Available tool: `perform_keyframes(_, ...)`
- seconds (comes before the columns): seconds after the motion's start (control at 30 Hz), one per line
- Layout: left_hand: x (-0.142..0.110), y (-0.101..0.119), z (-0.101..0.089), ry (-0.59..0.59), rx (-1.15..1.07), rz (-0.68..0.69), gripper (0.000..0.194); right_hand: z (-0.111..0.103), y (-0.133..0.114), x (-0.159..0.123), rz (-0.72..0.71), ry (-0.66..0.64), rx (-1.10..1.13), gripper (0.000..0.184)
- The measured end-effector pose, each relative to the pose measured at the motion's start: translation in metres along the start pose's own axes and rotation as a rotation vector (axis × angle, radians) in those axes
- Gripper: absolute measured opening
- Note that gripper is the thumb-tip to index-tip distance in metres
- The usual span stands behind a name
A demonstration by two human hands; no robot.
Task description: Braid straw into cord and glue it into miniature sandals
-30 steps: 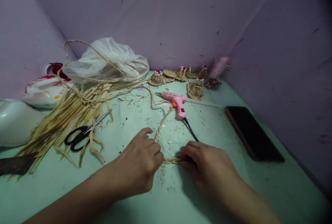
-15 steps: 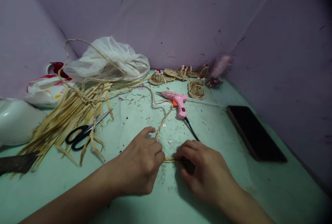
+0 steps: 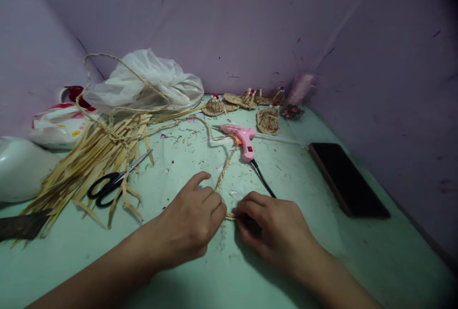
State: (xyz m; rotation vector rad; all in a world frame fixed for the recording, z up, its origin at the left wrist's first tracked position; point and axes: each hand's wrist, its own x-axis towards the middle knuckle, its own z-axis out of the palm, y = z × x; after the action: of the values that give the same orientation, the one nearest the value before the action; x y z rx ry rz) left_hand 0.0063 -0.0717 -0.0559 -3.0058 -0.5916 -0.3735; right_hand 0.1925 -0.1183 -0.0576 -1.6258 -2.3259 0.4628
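My left hand (image 3: 191, 220) and my right hand (image 3: 272, 225) rest close together on the pale green table (image 3: 322, 247). Both pinch the near end of a braided straw rope (image 3: 224, 171). The rope runs away from my hands toward the back, past a pink glue gun (image 3: 241, 138), and loops up over a white plastic bag (image 3: 146, 82). Only a short bit of rope shows between my fingertips. My left index finger sticks out beside the rope.
Black-handled scissors (image 3: 107, 186) lie on a bundle of dry straw strips (image 3: 89, 156) at the left. Small woven straw pieces (image 3: 266, 122) sit at the back. A dark phone (image 3: 347, 180) lies at the right. The glue gun's black cord (image 3: 263, 180) runs toward my right hand.
My right hand has slid left along the rope, so the gap between my hands has narrowed. The left hand has hardly moved.
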Motion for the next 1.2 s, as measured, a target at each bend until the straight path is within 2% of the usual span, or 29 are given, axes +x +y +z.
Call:
perform_keyframes(0.33, 0.002, -0.001, -0.014, 0.109, 0.098, 0.050, 0.023, 0.000, 0.000, -0.002, -0.020, 0.105, 0.101, 0.015)
perform_keyframes(0.57, 0.001, -0.001, -0.022, 0.295, 0.137, 0.013, 0.021, -0.004, -0.002, -0.006, -0.123, 0.348, 0.296, 0.008)
perform_keyframes(0.67, 0.001, -0.004, -0.019, 0.331, 0.070, -0.023, 0.024, -0.002, 0.000, -0.006, -0.126, 0.417, 0.341, 0.016)
perform_keyframes(0.83, -0.001, -0.005, -0.009, 0.342, -0.075, -0.093, 0.025, 0.000, 0.003, -0.003, -0.107, 0.308, 0.363, 0.013)
perform_keyframes(1.03, -0.003, -0.003, 0.001, 0.375, -0.094, -0.124, 0.027, 0.000, 0.005, -0.001, -0.083, 0.257, 0.305, 0.013)
perform_keyframes(1.2, -0.003, -0.003, 0.005, 0.282, -0.092, -0.086, 0.025, 0.004, 0.008, 0.001, -0.091, 0.143, 0.138, 0.014)
